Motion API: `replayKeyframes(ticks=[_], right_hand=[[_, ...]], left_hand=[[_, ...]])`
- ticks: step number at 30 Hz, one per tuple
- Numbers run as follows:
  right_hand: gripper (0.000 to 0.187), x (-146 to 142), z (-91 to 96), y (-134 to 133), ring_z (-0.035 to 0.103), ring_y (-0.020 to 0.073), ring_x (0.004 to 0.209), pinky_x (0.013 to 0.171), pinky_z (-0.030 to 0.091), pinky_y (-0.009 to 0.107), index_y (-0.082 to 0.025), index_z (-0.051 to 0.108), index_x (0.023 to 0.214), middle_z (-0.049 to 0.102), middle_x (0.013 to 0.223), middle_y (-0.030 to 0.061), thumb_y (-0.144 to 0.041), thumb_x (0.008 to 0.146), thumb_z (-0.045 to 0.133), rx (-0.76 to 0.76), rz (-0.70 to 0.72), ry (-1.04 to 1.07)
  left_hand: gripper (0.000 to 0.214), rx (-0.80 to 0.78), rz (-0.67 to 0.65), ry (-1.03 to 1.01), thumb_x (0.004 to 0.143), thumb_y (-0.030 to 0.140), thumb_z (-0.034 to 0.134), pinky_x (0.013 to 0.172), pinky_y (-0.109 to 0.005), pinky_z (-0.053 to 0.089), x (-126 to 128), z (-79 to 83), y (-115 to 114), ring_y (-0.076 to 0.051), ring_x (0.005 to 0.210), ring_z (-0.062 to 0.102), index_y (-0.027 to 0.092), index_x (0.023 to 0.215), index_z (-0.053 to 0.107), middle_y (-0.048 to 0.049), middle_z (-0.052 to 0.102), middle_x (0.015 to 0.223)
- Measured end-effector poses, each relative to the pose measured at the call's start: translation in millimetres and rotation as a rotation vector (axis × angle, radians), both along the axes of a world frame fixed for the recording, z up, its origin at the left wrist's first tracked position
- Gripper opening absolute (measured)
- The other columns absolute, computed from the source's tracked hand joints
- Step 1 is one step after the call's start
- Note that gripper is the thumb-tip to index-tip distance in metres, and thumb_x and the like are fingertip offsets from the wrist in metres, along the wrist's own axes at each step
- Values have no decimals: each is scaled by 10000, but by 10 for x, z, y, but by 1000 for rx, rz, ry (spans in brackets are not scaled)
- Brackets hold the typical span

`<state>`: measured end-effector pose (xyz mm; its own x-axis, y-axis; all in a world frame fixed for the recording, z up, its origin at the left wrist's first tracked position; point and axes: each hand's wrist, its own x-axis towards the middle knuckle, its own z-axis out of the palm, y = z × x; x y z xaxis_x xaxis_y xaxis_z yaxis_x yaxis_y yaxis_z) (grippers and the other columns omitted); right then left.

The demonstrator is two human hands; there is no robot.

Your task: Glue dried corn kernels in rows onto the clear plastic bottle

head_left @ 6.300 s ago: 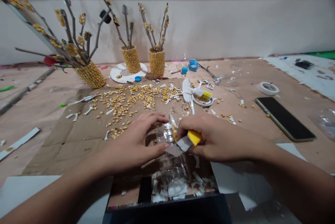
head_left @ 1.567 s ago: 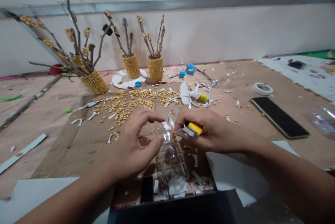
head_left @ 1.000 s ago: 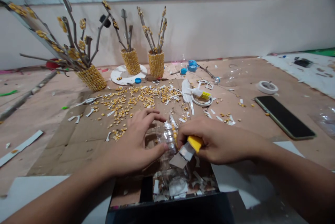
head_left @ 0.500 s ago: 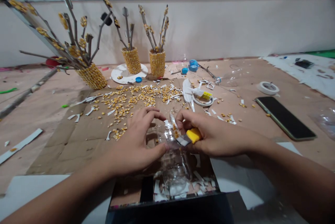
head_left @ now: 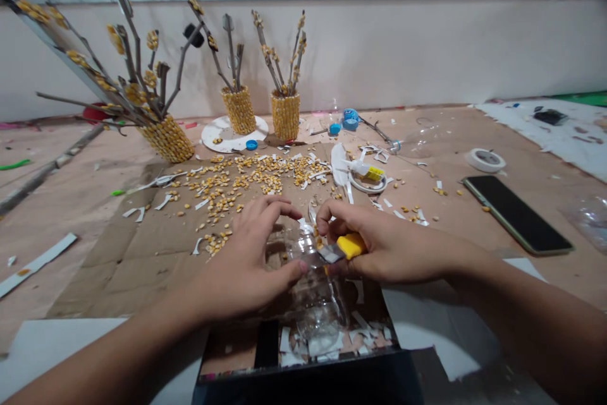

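Observation:
A clear plastic bottle [head_left: 318, 304] lies in front of me, its base toward me and its neck pointing away. My left hand [head_left: 260, 253] curves around the bottle's left side, thumb against the plastic and fingertips by the neck. From the right, my right hand [head_left: 379, 244] grips a yellow utility knife [head_left: 351, 244]. The knife's grey metal end [head_left: 331, 254] points left and lies across the bottle near its shoulder; whether it cuts into the plastic I cannot tell. Beneath the bottle, white paper scraps [head_left: 365, 335] lie by a dark-edged panel [head_left: 308, 376].
Loose corn kernels [head_left: 222, 190] and paper strips cover the cardboard [head_left: 123, 247]. Behind stand corn-covered pots [head_left: 285, 115] with twigs. A white glue bottle [head_left: 363, 169] lies near a tape ring. At right are a phone [head_left: 516, 214] and a tape roll [head_left: 486, 160].
The knife's metal end has shifted very slightly left and up across the bottle. Both hands stay in nearly the same place.

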<state>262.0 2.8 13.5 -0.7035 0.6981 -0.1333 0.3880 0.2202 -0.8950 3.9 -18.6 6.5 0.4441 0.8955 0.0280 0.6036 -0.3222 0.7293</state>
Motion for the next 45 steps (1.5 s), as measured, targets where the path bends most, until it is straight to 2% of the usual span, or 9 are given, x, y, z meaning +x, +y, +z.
replayKeyframes(ticks=[4,8,12,16,24,31,35,38,45], right_hand=[[150,31,33,88,534,136,730,635,443,260,-220,585,1029,598,857,-27,-297,940,678,120,-107,64],[214,101,30,235,459,135,656,610,358,282,-213,599,815,528,717,-32,-375,948,644,313,-348,13],[286,146,-34,327,437,145,609,583,311,301,-218,641,803,521,661,-28,-478,921,660,343,-461,-68],[314,120,-115,335,467,154,630,603,335,308,-221,635,780,547,674,-16,-505,913,635,349,-455,-111],[233,35,-179,298,476,148,625,583,337,300,-216,637,798,558,673,-19,-412,924,632,299,-360,-180],[152,59,-133,314,600,165,762,681,443,297,-195,749,967,716,867,26,-308,915,662,122,-150,-133],[150,37,-119,297,623,171,784,698,455,298,-201,746,983,721,872,16,-315,896,701,87,-140,-118],[166,-6,-117,257,650,175,823,738,474,298,-205,740,1013,739,915,14,-263,860,709,118,-150,-111],[197,8,-89,263,646,181,825,757,492,318,-201,731,981,733,910,26,-370,880,738,89,-198,-65]], left_hand=[[368,-6,67,-155,953,445,729,1047,-462,538,-73,22,87,-313,1270,601,267,1269,662,-101,650,1325],[267,2,211,-128,1007,462,617,690,-304,489,-323,91,361,-197,797,614,204,985,678,-28,665,869],[197,-12,84,239,977,264,551,730,-316,476,-528,172,528,-206,810,664,209,958,739,-32,746,881],[189,5,17,513,949,196,579,741,-331,473,-455,217,459,-230,845,694,201,991,763,-57,785,948],[144,158,-27,540,986,230,622,807,-369,498,-401,-73,505,-266,941,701,201,998,763,-82,780,1024],[178,139,-35,345,991,252,587,822,-378,485,-321,-116,461,-247,918,681,207,954,755,-72,766,980],[260,-124,50,20,988,443,627,703,-330,447,-54,-15,228,-203,777,633,212,977,744,-31,720,841],[346,-299,77,-17,863,529,774,636,-317,391,122,-9,90,-186,706,568,196,952,735,-6,649,761],[267,-496,-38,-213,806,408,828,656,-308,394,86,25,47,-158,711,512,202,825,659,19,577,753]])
